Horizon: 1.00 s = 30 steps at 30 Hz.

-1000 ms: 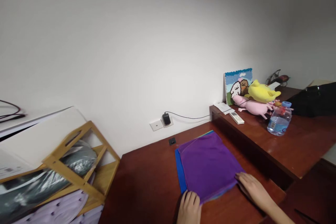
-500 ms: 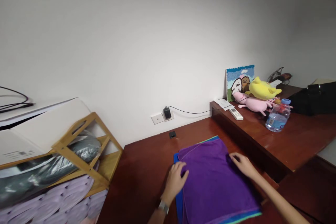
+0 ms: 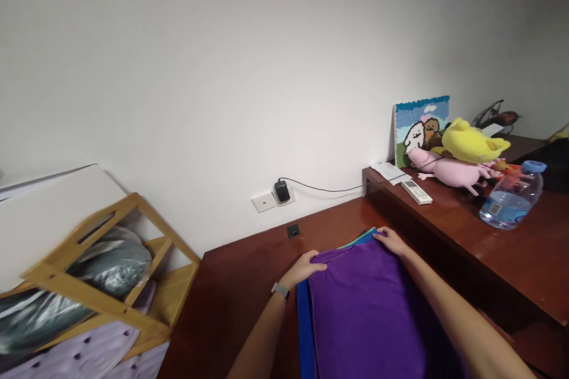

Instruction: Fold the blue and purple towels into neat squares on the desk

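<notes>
1. Nearest, a purple, soft-looking rectangular cloth lies spread on the dark reddish-brown wooden counter, its near end running out of view. A blue cloth shows from beneath along its left side and at the far right corner, where a thin green edge also appears.
2. The left hand, a pale-banded watch on its wrist, is at the cloth's far left corner, thumb over the purple fabric and slightly parted from the fingers; whether it pinches the fabric I cannot tell.
3. The right hand is nearly closed, pinching the cloth's far right corner between thumb and fingers.
4. Left of the counter, a light-brown wooden rack with slanted open sides holds a dark green bundle in clear, shiny plastic; lilac tufted padding shows below.
5. On the raised right section, a clear plastic bottle with a blue cap stands upright, partly filled with clear liquid behind a blue label.
6. Near it lie a white remote control and a pink plush toy, with a yellow plush toy on top.
7. Behind these, a textured picture of two dogs leans against the wall.
</notes>
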Each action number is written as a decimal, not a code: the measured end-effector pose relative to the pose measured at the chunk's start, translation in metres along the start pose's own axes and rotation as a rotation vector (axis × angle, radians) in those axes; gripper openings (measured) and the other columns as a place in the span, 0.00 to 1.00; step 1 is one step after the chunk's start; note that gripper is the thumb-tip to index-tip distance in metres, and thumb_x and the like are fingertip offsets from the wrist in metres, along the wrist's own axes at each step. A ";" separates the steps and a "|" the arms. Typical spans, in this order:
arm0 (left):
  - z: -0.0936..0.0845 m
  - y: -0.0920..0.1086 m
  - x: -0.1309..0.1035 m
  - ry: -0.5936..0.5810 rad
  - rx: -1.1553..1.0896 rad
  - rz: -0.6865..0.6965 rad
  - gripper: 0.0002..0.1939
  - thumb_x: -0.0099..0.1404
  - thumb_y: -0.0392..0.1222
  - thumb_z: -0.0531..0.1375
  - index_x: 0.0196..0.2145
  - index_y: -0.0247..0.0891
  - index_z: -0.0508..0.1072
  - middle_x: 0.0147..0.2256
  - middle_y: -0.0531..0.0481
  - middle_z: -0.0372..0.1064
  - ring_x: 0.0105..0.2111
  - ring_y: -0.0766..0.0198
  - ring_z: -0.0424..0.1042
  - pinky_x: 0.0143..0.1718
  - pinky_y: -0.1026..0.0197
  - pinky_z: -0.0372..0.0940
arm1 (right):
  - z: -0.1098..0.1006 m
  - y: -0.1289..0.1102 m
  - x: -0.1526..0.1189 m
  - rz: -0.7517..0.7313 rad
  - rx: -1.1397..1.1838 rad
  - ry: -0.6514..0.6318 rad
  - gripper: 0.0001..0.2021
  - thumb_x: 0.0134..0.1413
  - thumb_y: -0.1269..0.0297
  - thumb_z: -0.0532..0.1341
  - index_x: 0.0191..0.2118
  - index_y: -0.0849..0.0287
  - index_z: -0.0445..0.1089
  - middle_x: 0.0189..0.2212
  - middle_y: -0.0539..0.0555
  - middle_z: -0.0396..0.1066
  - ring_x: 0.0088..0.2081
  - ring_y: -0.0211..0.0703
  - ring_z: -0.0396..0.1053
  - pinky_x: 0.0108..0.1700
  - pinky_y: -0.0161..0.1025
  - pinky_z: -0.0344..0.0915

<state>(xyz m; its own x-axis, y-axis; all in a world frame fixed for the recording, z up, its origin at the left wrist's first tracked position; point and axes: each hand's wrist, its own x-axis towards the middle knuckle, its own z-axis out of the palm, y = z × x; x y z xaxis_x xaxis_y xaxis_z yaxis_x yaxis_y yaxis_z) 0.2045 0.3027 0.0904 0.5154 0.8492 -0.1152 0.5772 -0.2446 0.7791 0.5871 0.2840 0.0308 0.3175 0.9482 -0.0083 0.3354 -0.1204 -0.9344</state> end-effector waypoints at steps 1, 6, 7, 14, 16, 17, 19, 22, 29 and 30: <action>0.000 0.000 0.002 0.014 -0.037 0.029 0.16 0.61 0.52 0.64 0.40 0.41 0.80 0.43 0.47 0.81 0.43 0.53 0.79 0.46 0.57 0.70 | -0.001 0.001 -0.002 -0.020 0.036 -0.002 0.21 0.44 0.42 0.68 0.34 0.55 0.74 0.35 0.54 0.79 0.39 0.49 0.76 0.45 0.42 0.70; 0.000 0.002 0.015 0.145 -0.111 0.099 0.13 0.67 0.50 0.56 0.36 0.40 0.75 0.39 0.46 0.80 0.41 0.57 0.78 0.43 0.60 0.70 | -0.004 0.002 -0.003 -0.049 0.098 0.028 0.24 0.48 0.38 0.64 0.39 0.56 0.73 0.36 0.53 0.78 0.39 0.47 0.75 0.43 0.41 0.70; 0.000 0.001 0.018 0.182 -0.106 0.100 0.12 0.68 0.49 0.56 0.37 0.40 0.75 0.40 0.46 0.80 0.41 0.57 0.78 0.44 0.60 0.69 | -0.003 0.003 -0.001 -0.043 0.082 0.047 0.23 0.48 0.40 0.64 0.38 0.56 0.73 0.36 0.53 0.78 0.39 0.47 0.75 0.44 0.41 0.70; 0.015 -0.010 0.022 0.420 0.078 -0.036 0.14 0.70 0.47 0.58 0.49 0.40 0.76 0.43 0.44 0.78 0.47 0.54 0.76 0.53 0.54 0.66 | 0.009 0.011 0.005 0.072 -0.163 0.188 0.11 0.49 0.54 0.65 0.38 0.52 0.71 0.37 0.54 0.78 0.45 0.51 0.76 0.52 0.45 0.69; 0.020 -0.013 0.015 0.446 0.135 -0.049 0.17 0.70 0.50 0.59 0.52 0.41 0.76 0.47 0.42 0.77 0.51 0.53 0.74 0.56 0.53 0.64 | 0.011 0.010 0.004 0.086 -0.219 0.176 0.09 0.53 0.56 0.63 0.37 0.53 0.72 0.38 0.56 0.79 0.46 0.52 0.77 0.52 0.44 0.68; 0.022 -0.014 0.011 0.446 0.166 -0.052 0.19 0.69 0.51 0.60 0.53 0.42 0.76 0.50 0.43 0.76 0.53 0.52 0.73 0.58 0.53 0.63 | 0.011 0.009 0.003 0.094 -0.244 0.167 0.09 0.54 0.56 0.62 0.37 0.53 0.73 0.38 0.57 0.79 0.45 0.52 0.77 0.52 0.44 0.68; 0.022 -0.014 0.006 0.432 0.232 -0.076 0.17 0.66 0.52 0.64 0.49 0.44 0.78 0.49 0.45 0.76 0.53 0.51 0.73 0.58 0.52 0.63 | 0.011 0.006 0.002 0.112 -0.287 0.159 0.10 0.56 0.55 0.61 0.37 0.54 0.73 0.37 0.57 0.79 0.43 0.52 0.77 0.50 0.43 0.69; 0.018 -0.007 0.006 0.450 0.303 -0.157 0.09 0.69 0.46 0.61 0.42 0.42 0.80 0.45 0.45 0.77 0.50 0.51 0.74 0.56 0.51 0.65 | 0.009 -0.004 0.000 0.117 -0.339 0.190 0.14 0.59 0.56 0.59 0.48 0.55 0.72 0.42 0.57 0.78 0.45 0.51 0.76 0.51 0.43 0.69; 0.046 0.036 -0.049 0.489 0.430 0.009 0.20 0.76 0.44 0.51 0.60 0.43 0.74 0.63 0.41 0.66 0.66 0.49 0.61 0.69 0.46 0.55 | -0.002 -0.030 -0.075 -0.155 -0.552 0.265 0.21 0.68 0.55 0.52 0.58 0.57 0.69 0.59 0.65 0.67 0.59 0.60 0.67 0.64 0.54 0.61; 0.055 0.038 -0.071 0.401 0.460 0.125 0.20 0.76 0.46 0.52 0.61 0.46 0.73 0.65 0.44 0.65 0.67 0.49 0.60 0.70 0.45 0.54 | -0.005 -0.028 -0.101 -0.257 -0.586 0.223 0.20 0.69 0.54 0.51 0.57 0.55 0.70 0.59 0.63 0.68 0.59 0.58 0.67 0.64 0.54 0.61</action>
<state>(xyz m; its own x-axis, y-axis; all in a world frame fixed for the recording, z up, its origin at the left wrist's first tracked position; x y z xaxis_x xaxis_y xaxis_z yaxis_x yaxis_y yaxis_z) 0.2250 0.2067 0.0944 0.3704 0.8889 0.2694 0.7875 -0.4543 0.4165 0.5499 0.1906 0.0592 0.3175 0.8925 0.3204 0.8303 -0.0985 -0.5485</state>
